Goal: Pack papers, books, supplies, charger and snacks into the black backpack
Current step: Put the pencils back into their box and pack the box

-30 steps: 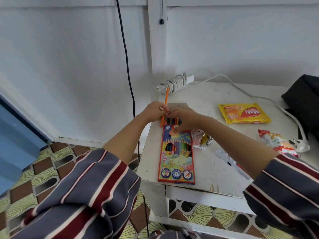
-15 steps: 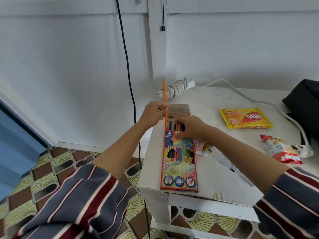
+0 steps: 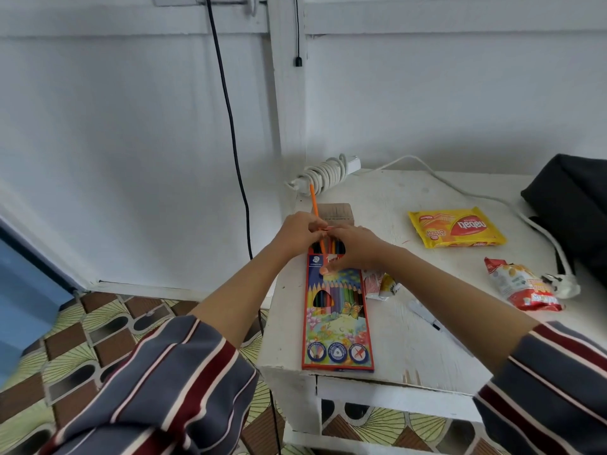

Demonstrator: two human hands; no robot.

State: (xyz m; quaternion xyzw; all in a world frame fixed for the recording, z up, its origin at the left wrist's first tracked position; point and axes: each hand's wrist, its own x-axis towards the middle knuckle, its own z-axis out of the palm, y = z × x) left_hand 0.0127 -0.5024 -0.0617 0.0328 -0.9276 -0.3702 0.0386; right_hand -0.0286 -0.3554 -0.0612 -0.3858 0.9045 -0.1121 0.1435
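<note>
A colourful coloured-pencil box lies at the white table's left edge, its cardboard flap open at the far end. My left hand pinches an orange pencil whose lower end goes into the box mouth. My right hand grips the box's open end, thumb on its front. The black backpack sits at the table's far right, partly out of frame. A yellow wafer packet and a red snack bag lie between.
A coiled white charger cable sits at the table's back corner, its cord running to a white plug beside the backpack. A pen and a small wrapper lie right of the box. A black wall cable hangs left.
The orange pencil has gone lower into the box mouth since half a second ago. My hands have drawn closer together over the open end.
</note>
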